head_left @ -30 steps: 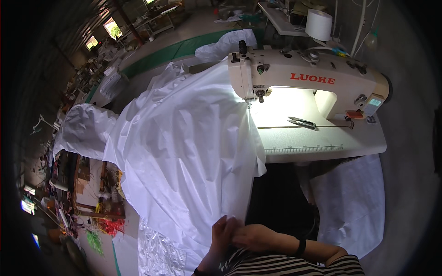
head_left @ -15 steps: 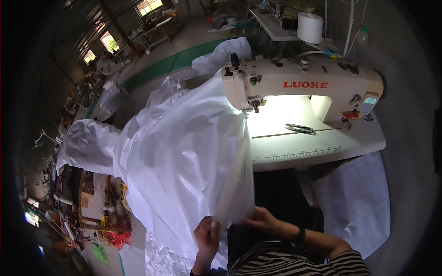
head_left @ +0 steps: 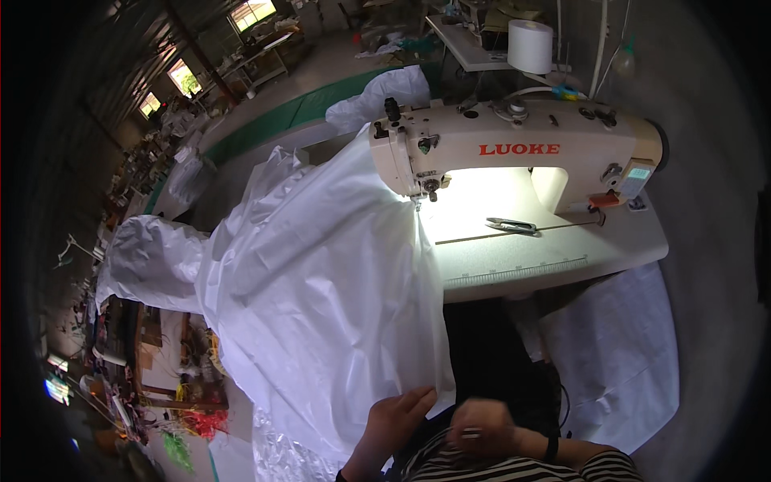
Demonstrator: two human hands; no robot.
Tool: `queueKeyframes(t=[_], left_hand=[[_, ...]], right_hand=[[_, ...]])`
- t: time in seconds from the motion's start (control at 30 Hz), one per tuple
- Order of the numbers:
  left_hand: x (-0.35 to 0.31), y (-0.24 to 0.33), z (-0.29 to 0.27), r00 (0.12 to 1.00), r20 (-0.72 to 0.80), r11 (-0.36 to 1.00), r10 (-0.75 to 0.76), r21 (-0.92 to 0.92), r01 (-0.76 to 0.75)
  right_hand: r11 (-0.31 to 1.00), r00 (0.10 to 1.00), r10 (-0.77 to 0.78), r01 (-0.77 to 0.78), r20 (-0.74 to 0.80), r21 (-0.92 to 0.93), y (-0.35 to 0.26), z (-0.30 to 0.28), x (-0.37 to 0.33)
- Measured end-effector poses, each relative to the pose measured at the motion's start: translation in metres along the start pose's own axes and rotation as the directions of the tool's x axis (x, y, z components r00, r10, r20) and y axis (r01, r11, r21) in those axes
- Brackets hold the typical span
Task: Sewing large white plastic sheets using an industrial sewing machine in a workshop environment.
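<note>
A large white sheet of thin, slightly shiny material (head_left: 313, 297) hangs from the needle area of the sewing machine (head_left: 514, 136) down toward my lap. Its upper edge gathers under the presser foot (head_left: 418, 202). My left hand (head_left: 399, 418) rests at the lower right edge of the sheet, fingers stretched out and the thumb hidden. To the right of it, my right hand (head_left: 482, 426) is held off the sheet in front of my striped shirt. It is smeared by motion, its fingers look bent, and whether anything is in them is not visible.
Thread snips (head_left: 512, 226) lie on the lit machine bed (head_left: 554, 249). A white thread cone (head_left: 530, 48) stands behind the machine. More white sheeting (head_left: 614, 353) hangs at the right. Cluttered shelving with red and green strands (head_left: 177, 386) is at the left.
My right hand has let go of the sheet's edge and moved down toward me. My left hand has shifted right and its fingers have straightened. The sheet's lower edge hangs looser.
</note>
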State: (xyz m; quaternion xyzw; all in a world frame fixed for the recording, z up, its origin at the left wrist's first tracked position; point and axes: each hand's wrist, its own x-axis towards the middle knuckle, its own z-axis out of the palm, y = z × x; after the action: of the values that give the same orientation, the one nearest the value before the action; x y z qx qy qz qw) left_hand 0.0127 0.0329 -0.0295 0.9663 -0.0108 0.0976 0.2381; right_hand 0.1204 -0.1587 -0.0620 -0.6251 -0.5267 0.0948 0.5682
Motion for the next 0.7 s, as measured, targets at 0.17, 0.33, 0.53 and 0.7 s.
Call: queueKeyframes(t=[0.17, 0.33, 0.53, 0.7], left_hand=[[-0.001, 0.004, 0.000, 0.997, -0.029, 0.996, -0.067, 0.056, 0.069], [0.003, 0.009, -0.007, 0.997, 0.026, 0.995, -0.067, 0.075, 0.065], [0.012, 0.016, -0.006, 0.977, 0.080, 0.944, -0.196, -0.255, 0.210], [0.019, 0.019, -0.003, 0.985, -0.032, 0.960, -0.168, -0.230, 0.157]], right_hand=[[0.957, 0.960, 0.274, -0.277, -0.051, -0.081, 0.018, 0.003, 0.025], [0.998, 0.990, 0.046, -0.038, 0.133, -0.058, 0.005, 0.003, 0.019], [0.901, 0.950, -0.147, 0.243, 0.274, -0.359, -0.013, 0.006, 0.020], [0.944, 0.939, -0.318, 0.327, -0.131, 0.052, 0.008, -0.001, 0.043]])
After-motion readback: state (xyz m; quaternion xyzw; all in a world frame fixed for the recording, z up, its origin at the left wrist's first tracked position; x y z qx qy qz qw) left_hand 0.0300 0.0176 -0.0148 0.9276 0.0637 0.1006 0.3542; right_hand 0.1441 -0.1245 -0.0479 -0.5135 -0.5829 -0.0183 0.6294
